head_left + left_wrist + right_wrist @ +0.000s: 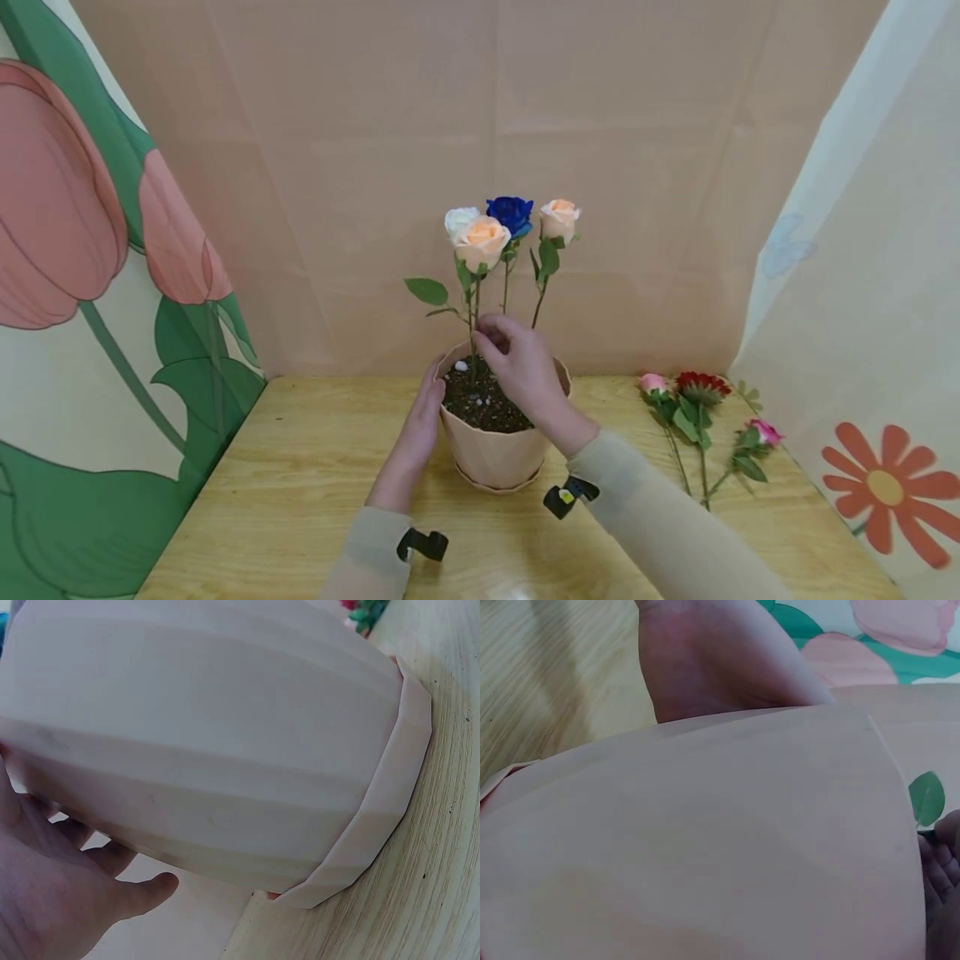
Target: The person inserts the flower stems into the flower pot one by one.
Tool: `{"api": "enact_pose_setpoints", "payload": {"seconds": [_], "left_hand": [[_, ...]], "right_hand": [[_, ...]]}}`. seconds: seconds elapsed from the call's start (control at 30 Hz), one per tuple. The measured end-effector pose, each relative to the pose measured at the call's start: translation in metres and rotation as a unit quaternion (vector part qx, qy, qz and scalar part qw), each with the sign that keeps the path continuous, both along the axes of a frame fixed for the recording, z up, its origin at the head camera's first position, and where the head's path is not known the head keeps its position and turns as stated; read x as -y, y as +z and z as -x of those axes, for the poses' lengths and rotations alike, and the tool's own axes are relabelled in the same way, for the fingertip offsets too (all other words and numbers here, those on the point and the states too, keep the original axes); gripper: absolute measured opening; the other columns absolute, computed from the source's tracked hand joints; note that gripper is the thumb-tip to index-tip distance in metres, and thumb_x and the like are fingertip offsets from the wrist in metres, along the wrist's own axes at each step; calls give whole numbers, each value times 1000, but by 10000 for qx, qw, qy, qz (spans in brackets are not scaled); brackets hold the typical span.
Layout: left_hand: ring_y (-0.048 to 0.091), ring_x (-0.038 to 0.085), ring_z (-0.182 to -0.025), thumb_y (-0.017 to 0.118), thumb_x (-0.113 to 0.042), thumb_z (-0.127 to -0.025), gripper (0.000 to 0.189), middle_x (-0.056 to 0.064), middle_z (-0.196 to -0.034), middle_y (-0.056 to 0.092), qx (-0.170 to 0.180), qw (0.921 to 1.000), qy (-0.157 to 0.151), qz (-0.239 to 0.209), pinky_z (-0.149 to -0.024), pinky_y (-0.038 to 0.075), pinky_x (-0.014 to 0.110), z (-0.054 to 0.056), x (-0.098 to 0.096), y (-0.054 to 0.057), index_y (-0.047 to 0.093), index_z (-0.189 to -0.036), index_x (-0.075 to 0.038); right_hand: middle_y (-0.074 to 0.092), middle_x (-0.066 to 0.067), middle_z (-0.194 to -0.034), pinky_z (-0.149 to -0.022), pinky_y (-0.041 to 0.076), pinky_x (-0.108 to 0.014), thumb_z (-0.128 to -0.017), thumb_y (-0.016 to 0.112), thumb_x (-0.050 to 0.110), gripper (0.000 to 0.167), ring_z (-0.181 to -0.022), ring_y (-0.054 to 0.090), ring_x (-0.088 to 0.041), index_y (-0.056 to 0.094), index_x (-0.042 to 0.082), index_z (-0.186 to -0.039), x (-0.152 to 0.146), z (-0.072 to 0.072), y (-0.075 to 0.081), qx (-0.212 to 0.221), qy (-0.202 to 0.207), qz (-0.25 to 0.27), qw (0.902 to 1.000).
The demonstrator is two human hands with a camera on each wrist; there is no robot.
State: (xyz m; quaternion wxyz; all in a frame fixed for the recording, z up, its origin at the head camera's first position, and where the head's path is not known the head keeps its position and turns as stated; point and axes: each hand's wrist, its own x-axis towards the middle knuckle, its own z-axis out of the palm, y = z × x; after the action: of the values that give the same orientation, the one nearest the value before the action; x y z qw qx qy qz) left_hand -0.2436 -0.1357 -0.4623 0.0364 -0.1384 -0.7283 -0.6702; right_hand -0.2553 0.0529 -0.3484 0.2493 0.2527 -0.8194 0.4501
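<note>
Pot: one, pale pink (491, 454), upright near the middle of the head view, on one saucer (497, 486).
Right hand (517, 362): from 4 o'clock, reaches over the rim, thumb and forefinger pinched narrow on a stem (476, 312); cannot tell which rose's.
Left hand (423, 412): at the pot's 9 o'clock, fairly wide, fingers laid against the wall.
Roses in pot: four. A front peach rose (482, 242); from it, a white rose (459, 220) toward 10 o'clock, a blue rose (510, 215) toward 1, a second peach rose (560, 219) between 2 and 3.
Soil: dark (502, 415), one larger white pebble (461, 365) at 10 o'clock.
Lying flowers: three, at the pot's 3 o'clock. A red flower (702, 387), a light pink one (654, 382) at its 9, a magenta one (765, 431) at its 4.
Wrist mounts: two, black (423, 545), one per sleeve.
Table: one, wood-grained (285, 500), beneath everything.
</note>
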Motion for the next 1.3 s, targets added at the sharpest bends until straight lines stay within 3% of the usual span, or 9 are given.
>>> {"api": "enact_pose_setpoints", "payload": {"seconds": [0.43,0.67,0.97,1.3], "left_hand": [[15,37,-167,26,-38,-122,60,13,-182,21,-155,9999,25,-19,-132,12,65,2,0,-1,20,-178,-17],[10,36,-168,26,-41,-123,61,12,-183,18,-73,9999,-24,-81,-132,9,66,2,2,-3,19,-178,-18],[9,36,-168,27,-43,-122,62,11,-183,16,-33,10000,-10,-71,-132,7,66,2,1,-2,18,-179,-19],[10,41,-167,26,-37,-123,60,16,-182,18,-20,9999,30,-110,-131,6,69,1,-1,-1,20,-178,-16]], "right_hand": [[78,-9,-107,-79,64,-40,-105,78,8,16,-91,74,-21,83,5,-119,5,4,-14,-473,-106,-375,9981],[80,-12,-114,-82,64,-45,-103,81,9,22,-96,76,-25,83,3,-124,4,3,-16,-257,-283,-506,9980],[81,-10,-111,-79,64,-44,-104,79,12,17,-93,75,-23,85,6,-119,4,4,-17,-299,-285,-631,9971],[81,-7,-107,-77,64,-40,-102,83,12,19,-88,75,-18,86,7,-120,6,3,-19,-139,-269,-354,9989]]}}
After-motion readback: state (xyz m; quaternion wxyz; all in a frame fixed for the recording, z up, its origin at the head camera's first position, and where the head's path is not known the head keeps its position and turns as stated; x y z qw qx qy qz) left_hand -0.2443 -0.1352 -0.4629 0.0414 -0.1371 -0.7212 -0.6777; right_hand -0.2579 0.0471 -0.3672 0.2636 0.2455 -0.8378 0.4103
